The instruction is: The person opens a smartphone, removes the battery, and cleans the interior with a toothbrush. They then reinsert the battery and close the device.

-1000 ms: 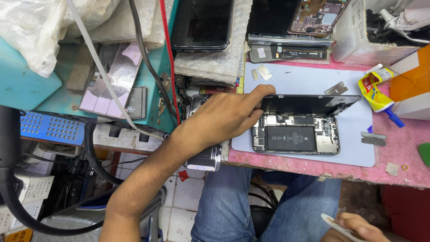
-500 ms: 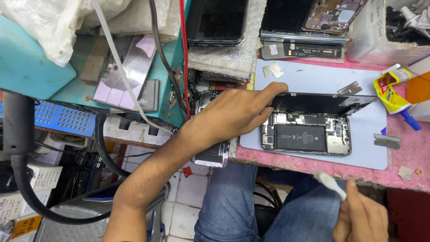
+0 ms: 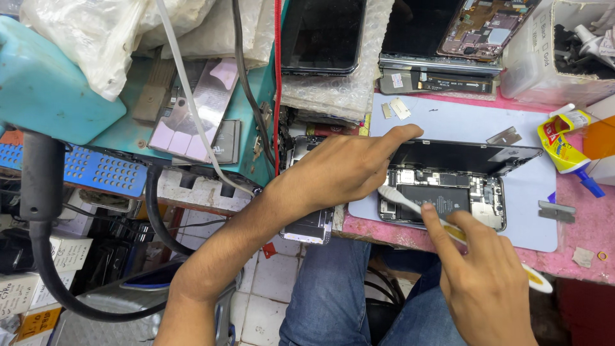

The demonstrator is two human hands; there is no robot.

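While the left hand [image 3: 339, 170] pressed its fingers together on the raised screen of an opened phone [image 3: 448, 192] lying on a pale blue mat [image 3: 532, 218], the right hand [image 3: 483, 282] gripped a white toothbrush [image 3: 416, 208], bristles touching the phone's lower left corner.

The opened phone [image 3: 448, 195] lies on a mat [image 3: 448, 125] on the worktop [image 3: 592, 230], left hand [image 3: 339, 170] at its left end, right hand [image 3: 483, 275] before it; a glue tube [image 3: 564, 147] lies to its right, a blade [image 3: 556, 211] beside it
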